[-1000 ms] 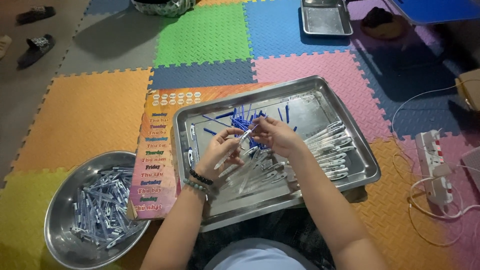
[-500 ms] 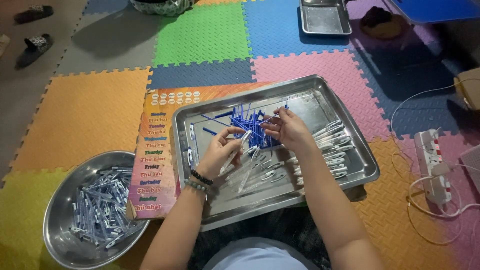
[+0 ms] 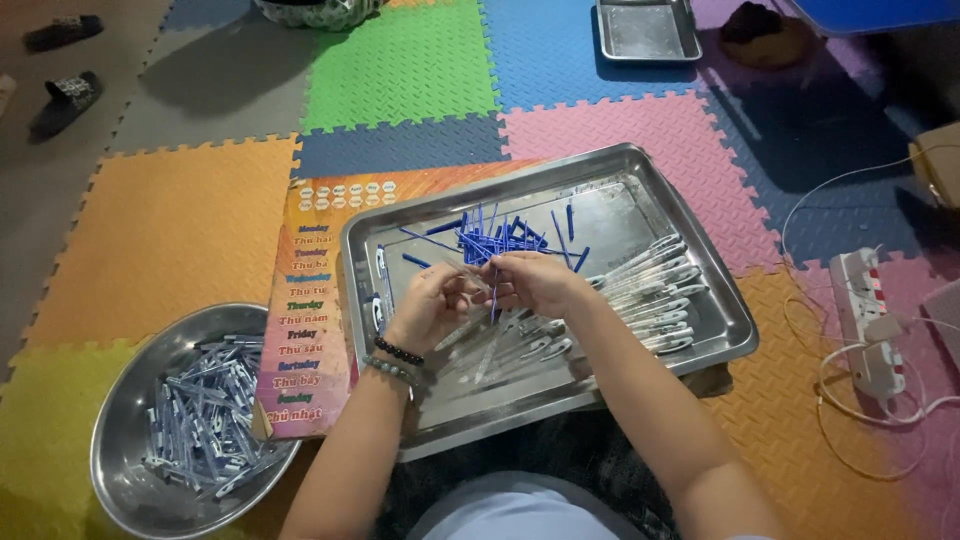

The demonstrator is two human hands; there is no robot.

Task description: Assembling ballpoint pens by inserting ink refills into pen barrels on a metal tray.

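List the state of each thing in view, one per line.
Left hand: pinching a clear pen barrel.
Right hand: holding a blue refill at the barrel.
Steel tray: holds loose blue refills and clear barrels.
Round bowl: part full of pens.
Small tray: empty.

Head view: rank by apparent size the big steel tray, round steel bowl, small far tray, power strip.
1. big steel tray
2. round steel bowl, partly cut off
3. small far tray, farther away, so true size unsure
4. power strip

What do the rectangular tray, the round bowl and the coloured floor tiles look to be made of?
Rectangular tray: bare metal, probably steel, with dull grey reflections. Round bowl: the same shiny metal. Coloured floor tiles: likely foam, matte, with an embossed texture and interlocking toothed edges.
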